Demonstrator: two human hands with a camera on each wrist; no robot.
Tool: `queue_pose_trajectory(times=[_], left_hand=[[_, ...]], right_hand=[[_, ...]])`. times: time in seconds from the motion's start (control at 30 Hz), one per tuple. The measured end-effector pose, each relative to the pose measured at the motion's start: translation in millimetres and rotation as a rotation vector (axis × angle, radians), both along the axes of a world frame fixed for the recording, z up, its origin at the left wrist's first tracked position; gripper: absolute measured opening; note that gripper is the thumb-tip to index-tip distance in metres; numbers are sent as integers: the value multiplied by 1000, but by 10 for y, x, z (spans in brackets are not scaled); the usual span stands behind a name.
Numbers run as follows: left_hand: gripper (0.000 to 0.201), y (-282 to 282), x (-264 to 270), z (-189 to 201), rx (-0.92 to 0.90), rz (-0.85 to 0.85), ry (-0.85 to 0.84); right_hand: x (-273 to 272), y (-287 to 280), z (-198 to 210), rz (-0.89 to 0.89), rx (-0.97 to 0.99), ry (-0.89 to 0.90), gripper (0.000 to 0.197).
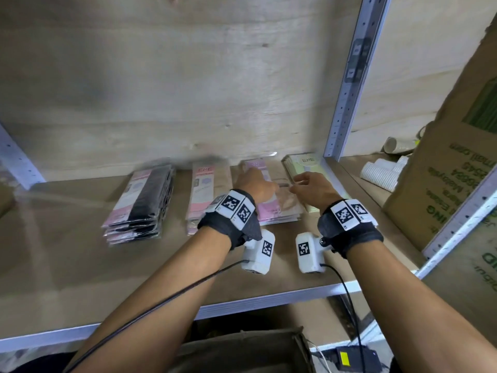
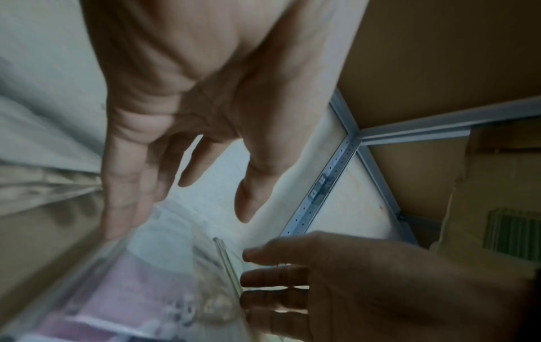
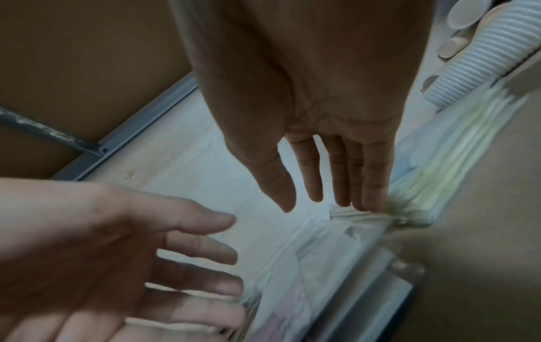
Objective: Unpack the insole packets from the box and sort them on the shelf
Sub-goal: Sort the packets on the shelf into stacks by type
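Both hands hold nothing, fingers straight: left hand (image 1: 255, 181) and right hand (image 1: 312, 188) flank the pink stack (image 1: 279, 208) near the shelf (image 1: 67, 265) back-right corner, likely squaring 1 of 4 sorted piles

Four stacks of insole packets line the back of the shelf (image 1: 80, 265): a black stack (image 1: 139, 203), a beige stack (image 1: 204, 189), a pink stack (image 1: 271, 195) and a green stack (image 1: 304, 168) hard against the metal upright (image 1: 347, 90). Bare board lies open in front of the row and to the left of the black stack. Narrow gaps separate the stacks. Right of the upright, a cardboard box (image 1: 443, 168) and paper cups (image 1: 382, 173) crowd the next bay.
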State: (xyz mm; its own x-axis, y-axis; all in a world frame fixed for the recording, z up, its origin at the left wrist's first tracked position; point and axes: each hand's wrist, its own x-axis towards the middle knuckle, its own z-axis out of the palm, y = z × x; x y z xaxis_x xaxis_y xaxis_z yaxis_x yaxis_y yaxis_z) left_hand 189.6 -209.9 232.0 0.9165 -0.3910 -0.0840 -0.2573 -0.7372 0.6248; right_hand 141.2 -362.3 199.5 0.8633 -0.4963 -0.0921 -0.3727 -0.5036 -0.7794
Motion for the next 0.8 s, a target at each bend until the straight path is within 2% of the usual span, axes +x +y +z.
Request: queue_pose_trajectory(times=[0.17, 0.3, 0.37, 0.5, 0.6, 0.7, 0.8], left_hand=[[57, -204, 22, -87, 93, 84, 26], [65, -240, 17, -36, 101, 153, 18], [62, -248, 33, -12, 112, 155, 37], [44, -239, 38, -11, 179, 137, 59], [48, -229, 20, -31, 210, 110, 54], [47, -214, 19, -29, 221, 103, 52], [59, -195, 52, -32, 223, 115, 74]], right_hand=[[11, -42, -10, 65, 44, 21, 57], [14, -11, -8, 104, 53, 42, 62], [11, -7, -11, 111, 30, 56, 62], [16, 25, -30, 125, 29, 77, 59], [24, 34, -56, 123, 26, 66, 60], [9, 22, -85, 108, -1, 63, 49], [2, 30, -96, 119, -39, 76, 50]])
